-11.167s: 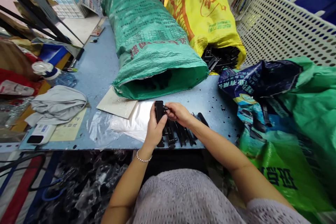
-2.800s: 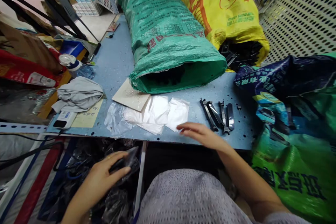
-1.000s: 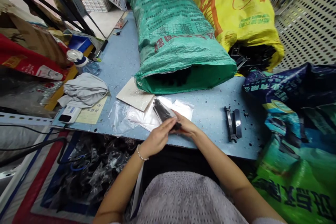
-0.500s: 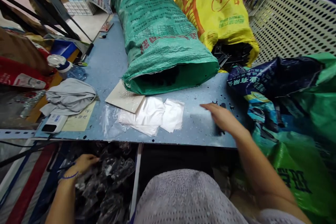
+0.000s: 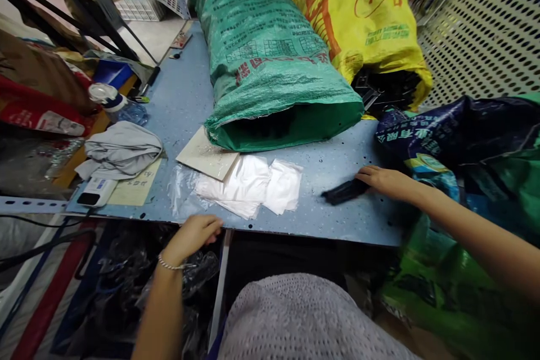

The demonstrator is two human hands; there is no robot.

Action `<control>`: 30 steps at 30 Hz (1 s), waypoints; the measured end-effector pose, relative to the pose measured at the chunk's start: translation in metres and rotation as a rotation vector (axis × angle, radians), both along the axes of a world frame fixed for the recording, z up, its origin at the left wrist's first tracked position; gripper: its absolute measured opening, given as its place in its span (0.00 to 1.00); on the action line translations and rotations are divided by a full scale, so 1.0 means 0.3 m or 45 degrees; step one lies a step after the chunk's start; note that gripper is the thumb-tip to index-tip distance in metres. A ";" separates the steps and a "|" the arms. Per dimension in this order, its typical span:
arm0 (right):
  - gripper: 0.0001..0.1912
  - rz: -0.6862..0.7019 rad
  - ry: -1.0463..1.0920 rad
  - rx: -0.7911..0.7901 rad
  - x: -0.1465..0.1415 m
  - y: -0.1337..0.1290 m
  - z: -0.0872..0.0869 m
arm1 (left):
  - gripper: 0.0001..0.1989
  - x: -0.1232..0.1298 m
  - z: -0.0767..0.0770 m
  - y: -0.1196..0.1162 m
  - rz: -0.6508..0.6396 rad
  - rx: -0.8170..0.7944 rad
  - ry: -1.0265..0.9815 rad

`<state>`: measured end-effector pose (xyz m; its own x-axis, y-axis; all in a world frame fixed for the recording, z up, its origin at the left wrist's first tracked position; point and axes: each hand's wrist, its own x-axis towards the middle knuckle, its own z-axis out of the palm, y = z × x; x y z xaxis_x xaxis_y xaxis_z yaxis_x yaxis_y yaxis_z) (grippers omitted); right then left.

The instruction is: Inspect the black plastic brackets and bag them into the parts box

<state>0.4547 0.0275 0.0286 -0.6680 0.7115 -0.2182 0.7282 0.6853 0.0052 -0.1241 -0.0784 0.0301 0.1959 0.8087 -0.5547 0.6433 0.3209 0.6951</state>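
Note:
At the right part of the blue table (image 5: 310, 225), my right hand (image 5: 382, 181) is closed on one end of some dark strips (image 5: 345, 191), which lie slanting on the surface. My left hand (image 5: 194, 238) is over the table's front edge, above the bin of dark plastic packets (image 5: 198, 273), its fingers curled together; whether anything is in them is too small to tell. White plastic bags (image 5: 248, 183) lie flat in front of the left hand, partly under a beige square board (image 5: 206, 160).
A green sack (image 5: 270, 50) lies open behind the bags. Beside it a yellow sack (image 5: 379, 22) holds black parts. Dark blue and green sacks (image 5: 447, 129) crowd the right. At left are a grey cloth (image 5: 120, 149), a white device (image 5: 97, 191) and a bottle (image 5: 116, 104).
My left hand has risen from the bin toward the table edge. My right hand has shifted right and taken hold of the dark strips. The view has shifted slightly.

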 end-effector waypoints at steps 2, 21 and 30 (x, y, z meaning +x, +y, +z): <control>0.15 -0.117 0.013 -0.147 -0.039 -0.012 0.012 | 0.19 0.181 -0.001 0.062 0.089 0.402 -0.055; 0.26 -1.009 2.036 -1.804 -0.965 -0.012 -0.049 | 0.04 0.275 -0.116 0.304 0.364 0.804 -0.340; 0.21 -0.736 1.488 -1.820 -0.825 -0.092 -0.015 | 0.28 0.191 -0.103 0.295 0.064 0.930 -0.030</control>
